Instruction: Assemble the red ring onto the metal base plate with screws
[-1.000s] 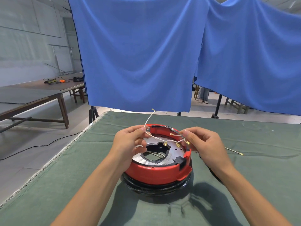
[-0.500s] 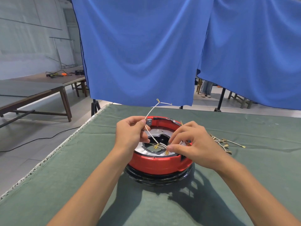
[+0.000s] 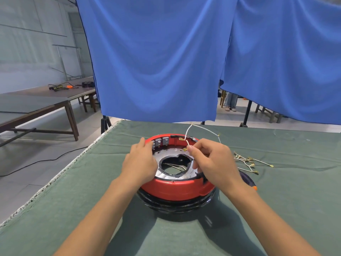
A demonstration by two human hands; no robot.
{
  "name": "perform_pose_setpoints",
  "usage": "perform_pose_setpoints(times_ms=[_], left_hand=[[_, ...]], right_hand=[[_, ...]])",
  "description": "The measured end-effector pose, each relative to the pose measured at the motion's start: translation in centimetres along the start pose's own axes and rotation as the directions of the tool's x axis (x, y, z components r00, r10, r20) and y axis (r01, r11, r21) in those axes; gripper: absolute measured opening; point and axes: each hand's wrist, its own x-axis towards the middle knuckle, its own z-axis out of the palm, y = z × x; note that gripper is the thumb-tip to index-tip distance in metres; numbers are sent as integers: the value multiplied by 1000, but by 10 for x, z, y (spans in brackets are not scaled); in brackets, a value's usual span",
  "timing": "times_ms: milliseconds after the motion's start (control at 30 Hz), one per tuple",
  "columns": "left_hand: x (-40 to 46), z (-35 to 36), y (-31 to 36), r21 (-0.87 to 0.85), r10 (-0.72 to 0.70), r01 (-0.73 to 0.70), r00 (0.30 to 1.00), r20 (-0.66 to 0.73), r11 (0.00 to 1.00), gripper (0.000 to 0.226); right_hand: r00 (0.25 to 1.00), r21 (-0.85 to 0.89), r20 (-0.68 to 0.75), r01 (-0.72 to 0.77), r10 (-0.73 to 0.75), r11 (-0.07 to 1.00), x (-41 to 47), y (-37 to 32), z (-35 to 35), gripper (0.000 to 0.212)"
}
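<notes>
Red ring [image 3: 177,189]: rigid, steadied under my flat left hand [image 3: 140,163]. Wire [image 3: 187,138]: springy, pinched in right hand [image 3: 212,161].

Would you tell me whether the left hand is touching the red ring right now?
Touching. The head view shows the left hand lying over the left rim of the red ring, fingers against its inner wall, with no gap.

Glossy red plastic ring [image 3: 175,189], dull metal plate [image 3: 166,154], matt green cloth [image 3: 73,209]
</notes>
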Motion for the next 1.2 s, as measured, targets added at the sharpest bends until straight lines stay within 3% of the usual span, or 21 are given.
perform_pose_setpoints(times_ms=[100,200,500,633,700,767,867,933,1000,1100,1133,1200], left_hand=[[-8,-4,7,245,-16,-7,996,91,970,51],[-16,-7,16,309,-38,5,994,101,951,49],[-21,-10,19,393,36,35,985,-171,919,17],[-19,-13,19,209,34,29,956,-291,978,14],[-15,-13,14,80,106,-81,912,-397,993,20],[-12,-15,10,-86,216,-279,875,-434,956,32],[-10,-13,11,-3,500,-546,769,-397,838,41],[-11,-11,14,71,597,-632,682,-423,772,23],[-12,-10,16,104,634,-678,607,-480,728,22],[-11,-11,15,86,616,-699,557,-556,710,19],[-11,-12,15,10,554,-686,579,-599,728,15],[-13,-17,17,-333,313,-631,691,-652,701,11]], right_hand=[[998,75,-34,-47,50,996,4,-6,10,27],[996,73,-12,-90,91,993,7,-9,17,27],[992,-186,120,-24,47,982,7,-8,23,19],[988,-92,144,-48,61,995,9,-8,24,17],[989,-40,130,-62,66,997,9,-8,23,18],[991,-2,119,-65,65,998,9,-8,21,18],[988,19,147,-40,37,999,11,-12,13,17],[982,45,189,-26,17,999,14,-15,4,18],[978,50,207,-6,-4,999,14,-19,-4,23],[998,51,42,51,-53,997,13,-23,-12,26],[997,42,-42,60,-58,997,13,-25,-15,26],[985,49,-164,69,-60,996,14,-29,-20,28]])
